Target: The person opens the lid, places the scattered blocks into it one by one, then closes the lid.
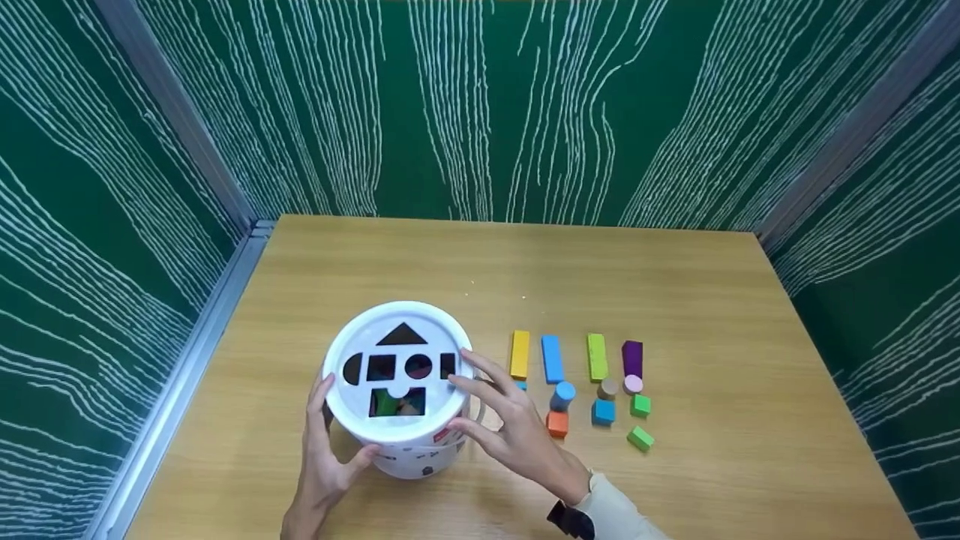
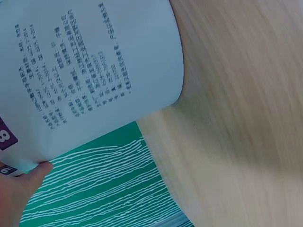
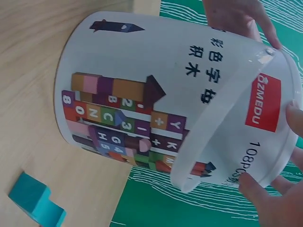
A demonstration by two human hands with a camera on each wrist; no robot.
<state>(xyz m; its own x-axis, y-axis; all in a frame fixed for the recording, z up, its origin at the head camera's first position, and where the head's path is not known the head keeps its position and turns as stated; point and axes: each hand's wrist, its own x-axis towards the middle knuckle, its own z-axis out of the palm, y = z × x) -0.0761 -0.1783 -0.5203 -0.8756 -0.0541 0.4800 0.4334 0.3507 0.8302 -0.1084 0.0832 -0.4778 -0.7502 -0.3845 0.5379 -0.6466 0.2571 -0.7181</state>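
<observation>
i'm watching a person holding a white bucket (image 1: 416,461) between two hands, over the left half of the worktop (image 1: 675,285); whether its base is touching the wood, i can't tell.

the left hand (image 1: 322,457) is hugging the bucket's left side, thumb and fingers parted: the fingers are reaching up to the edge of the lid (image 1: 400,367) while the thumb is pressing the near wall below it. the right hand (image 1: 514,427) is gripping the lid's right edge, its fingers spreading over the rim and the thumb resting on the near right part. in the right wrist view one fingertip is lying on the bucket's side, near the "108pcs" print, and the white handle (image 3: 208,127) is slanting across the front.

the lid is facing up between the hands, showing cut-out shapes, with coloured pieces glinting through the largest opening. a fingertip of the right hand is almost meeting the narrow rectangular hole.

just beyond the right hand, blocks are lying in loose rows: yellow (image 1: 520,354), blue (image 1: 552,358), lime (image 1: 597,358) and purple (image 1: 632,360) bars, with small cylinders and cubes nearer the person, an orange cube (image 1: 557,424) sitting closest to that hand.
</observation>
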